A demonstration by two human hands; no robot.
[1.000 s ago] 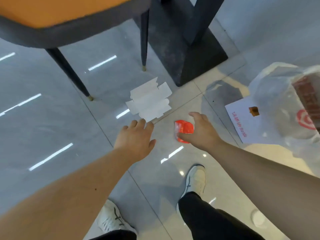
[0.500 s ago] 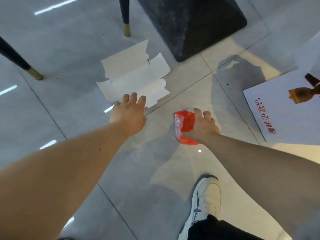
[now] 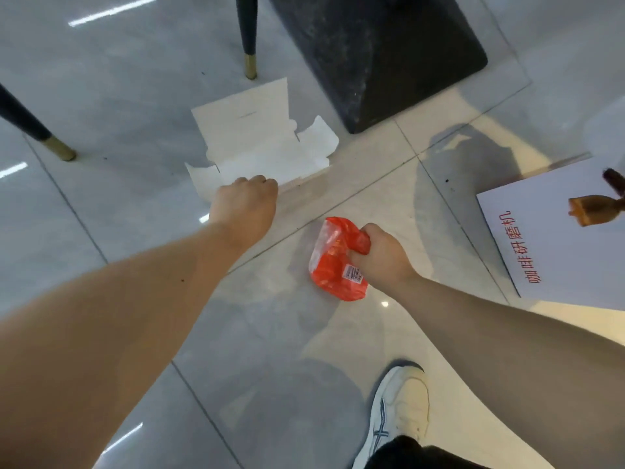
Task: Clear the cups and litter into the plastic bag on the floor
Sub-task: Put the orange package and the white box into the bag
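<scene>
Glossy tile floor (image 3: 101, 96); matt cardboard (image 3: 257, 143); shiny plastic wrapper (image 3: 333, 262).

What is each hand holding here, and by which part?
The right hand grips the red wrapper by its bunched right edge. The left hand curls over the flattened white carton's near edge; grip unconfirmed.

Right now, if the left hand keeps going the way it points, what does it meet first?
The flattened white carton: the left hand already looks to be at its near edge. Beyond lies a chair leg.
</scene>
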